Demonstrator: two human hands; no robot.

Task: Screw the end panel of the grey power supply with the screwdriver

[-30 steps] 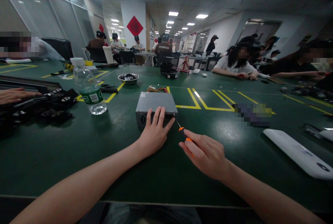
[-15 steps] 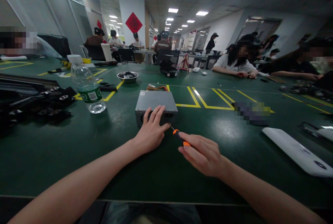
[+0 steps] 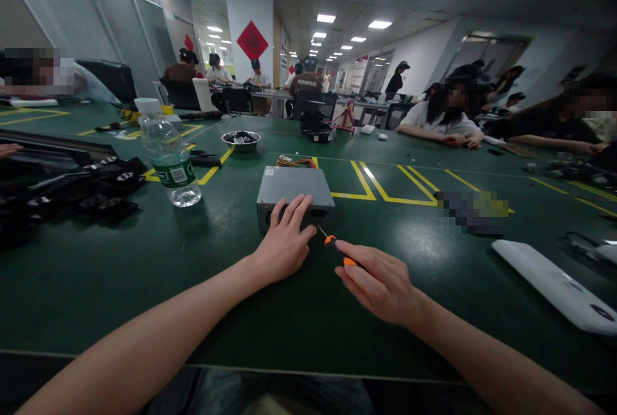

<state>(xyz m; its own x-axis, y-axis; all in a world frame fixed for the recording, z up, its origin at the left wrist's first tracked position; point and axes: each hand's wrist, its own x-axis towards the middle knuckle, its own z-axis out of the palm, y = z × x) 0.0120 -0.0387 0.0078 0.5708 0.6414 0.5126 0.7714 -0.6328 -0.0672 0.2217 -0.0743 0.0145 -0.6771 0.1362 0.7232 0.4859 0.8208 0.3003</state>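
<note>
A grey metal box [image 3: 295, 185], with a bundle of coloured wires [image 3: 296, 162] behind it, sits on the green table [image 3: 308, 338]. My left hand [image 3: 285, 241] rests with spread fingers against the box's near face and top edge. In my right hand [image 3: 378, 280] is an orange and black screwdriver [image 3: 332, 243], its shaft pointing up and left toward the lower part of the near face. The tip is close to my left thumb; whether it touches the box I cannot tell.
Left of the box stand a water bottle [image 3: 173, 171] and black parts [image 3: 87, 190]. Behind is a metal bowl [image 3: 241, 140] of small parts. A white device [image 3: 554, 280] lies at right. People sit around the tables; a hand [image 3: 9, 150] shows at the left edge.
The whole view has shifted slightly, so the scene sits a little further right. Both my hands keep nearly the same place by the box. Another person's hand has appeared at the left edge.
</note>
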